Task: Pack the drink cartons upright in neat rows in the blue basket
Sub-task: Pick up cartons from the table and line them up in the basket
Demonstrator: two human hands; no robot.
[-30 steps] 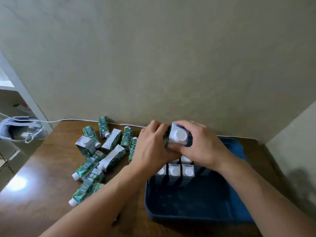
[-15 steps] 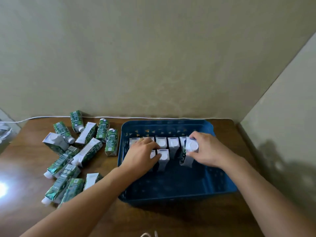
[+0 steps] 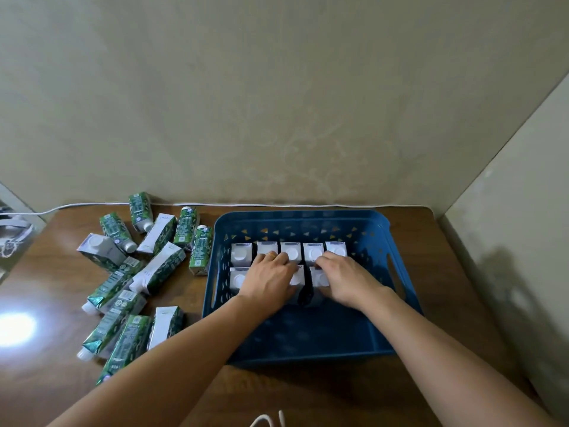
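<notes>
1. Both hands sit inside the blue basket [image 3: 374, 224]: left hand [image 3: 268, 280] loosely flat on upright cartons [image 3: 314, 251], right hand [image 3: 345, 280] curled around the newest carton [image 3: 320, 277].
2. More cartons lie left of the basket on the desk [image 3: 46, 291].
3. Likely light, stiff, slick; grip the flat sides.

Glossy dark wood table [image 3: 308, 396], matt blue plastic basket [image 3: 308, 352], printed paper cartons [image 3: 200, 248] with white plastic caps.
</notes>
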